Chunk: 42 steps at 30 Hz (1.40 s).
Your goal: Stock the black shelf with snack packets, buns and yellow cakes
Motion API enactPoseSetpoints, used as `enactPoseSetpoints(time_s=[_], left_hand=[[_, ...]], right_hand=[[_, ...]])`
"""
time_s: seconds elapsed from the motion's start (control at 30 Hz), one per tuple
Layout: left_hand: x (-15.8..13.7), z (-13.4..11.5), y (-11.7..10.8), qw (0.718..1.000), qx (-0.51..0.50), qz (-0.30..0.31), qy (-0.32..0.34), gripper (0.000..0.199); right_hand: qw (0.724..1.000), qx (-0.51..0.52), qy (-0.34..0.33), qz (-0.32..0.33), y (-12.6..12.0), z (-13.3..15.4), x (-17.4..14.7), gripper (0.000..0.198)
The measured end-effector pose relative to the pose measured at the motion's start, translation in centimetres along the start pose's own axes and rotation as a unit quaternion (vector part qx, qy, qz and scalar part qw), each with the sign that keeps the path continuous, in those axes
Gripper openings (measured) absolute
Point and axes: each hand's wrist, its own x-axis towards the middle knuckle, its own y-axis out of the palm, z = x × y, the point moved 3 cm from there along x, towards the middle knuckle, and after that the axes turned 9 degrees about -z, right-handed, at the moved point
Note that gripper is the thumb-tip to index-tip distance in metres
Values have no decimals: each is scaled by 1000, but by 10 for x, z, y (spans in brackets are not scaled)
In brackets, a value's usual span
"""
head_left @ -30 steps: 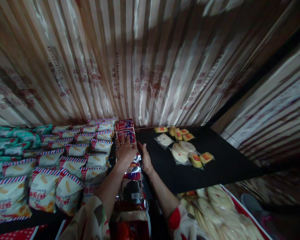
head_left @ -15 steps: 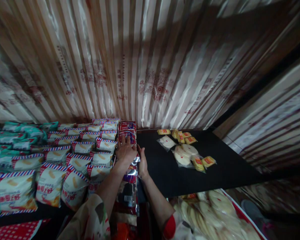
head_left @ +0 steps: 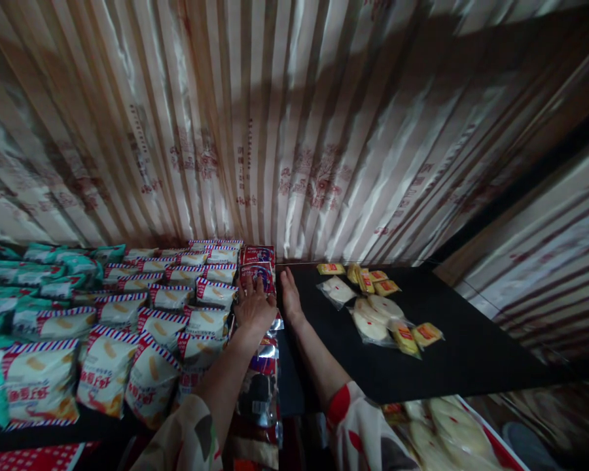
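Observation:
My left hand point(head_left: 255, 307) lies flat with fingers spread on a column of red and purple snack packets point(head_left: 258, 269) that overlap from the back of the table toward me. Just right of the column, my right hand point(head_left: 290, 294) stands on its edge, fingers stretched out, with a small gap to the packets and nothing in it. Close on the left of the packets are rows of white snack bags point(head_left: 216, 292) with red and blue striped tops. My left forearm covers part of the column.
Teal bags point(head_left: 44, 271) fill the far left. On the black tabletop point(head_left: 319, 350) to the right lie wrapped round flat cakes point(head_left: 373, 317) and small yellow packets point(head_left: 428, 334). A box of bagged round cakes point(head_left: 446, 428) is at the lower right. A striped curtain point(head_left: 304, 131) hangs behind.
My right hand has moved away from the packets' right side, leaving a gap. My left hand stays flat on them. The view has shifted slightly.

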Motion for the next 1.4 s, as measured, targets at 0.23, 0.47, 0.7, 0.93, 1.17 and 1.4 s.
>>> enactPoseSetpoints(time_s=[0.23, 0.47, 0.7, 0.93, 1.17, 1.4], left_hand=[[-4, -1, 1, 999, 4, -31, 15, 51], [-4, 2, 3, 999, 18, -26, 33, 48], [-6, 3, 3, 998, 27, -49, 39, 46], [-5, 5, 9, 998, 24, -53, 31, 49], [-5, 3, 10, 998, 22, -57, 22, 47], [-8, 4, 6, 996, 23, -77, 31, 48]], right_hand=[[838, -413, -321, 154, 58, 59, 6, 42], [730, -602, -258, 197, 96, 49, 17, 53], [754, -596, -197, 195, 96, 25, 32, 60], [775, -577, -179, 186, 96, 13, 37, 60], [760, -596, -165, 200, 99, 16, 36, 62], [702, -660, -157, 215, 102, 24, 29, 62]])
